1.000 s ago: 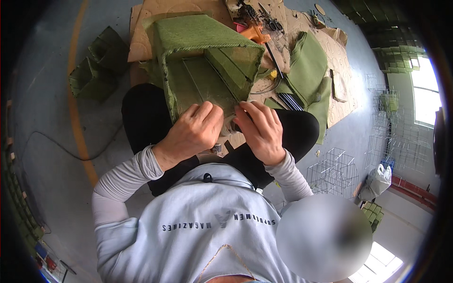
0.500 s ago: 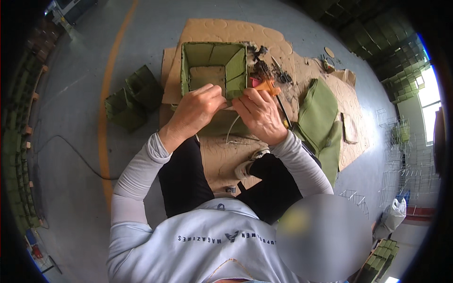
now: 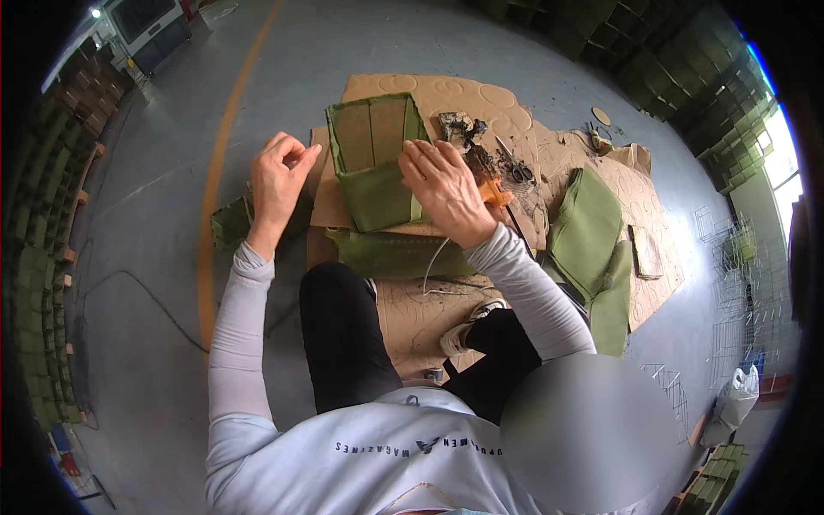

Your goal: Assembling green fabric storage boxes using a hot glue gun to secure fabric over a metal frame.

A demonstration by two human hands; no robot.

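Observation:
An open, square-sided green fabric box (image 3: pixel 382 202) with dark seams stands tilted on the cardboard in front of me. My right hand (image 3: pixel 448 193) grips its right side near the rim, fingers bent over the edge and thumb hidden. My left hand (image 3: pixel 281 184) is raised to the left of the box, apart from it. Its thumb and fingers are pinched together, and whatever may be between them is too small to make out. Beyond my right hand lies an orange tool (image 3: pixel 495 192), partly covered. Under the box is another green fabric piece (image 3: pixel 386 257).
Scissors (image 3: pixel 520 172) and black scraps (image 3: pixel 481 161) lie on the cardboard sheet (image 3: pixel 446 90). Folded green fabric (image 3: pixel 588 219) is at the right. More green boxes (image 3: pixel 230 223) stand on the floor to the left. Wire frames (image 3: pixel 730 292) stand far right, and a cable (image 3: pixel 154 296) crosses the floor.
My left hand has moved away from the box to the left and up. The box has tipped so its front wall shows, and my right hand has shifted onto its right side.

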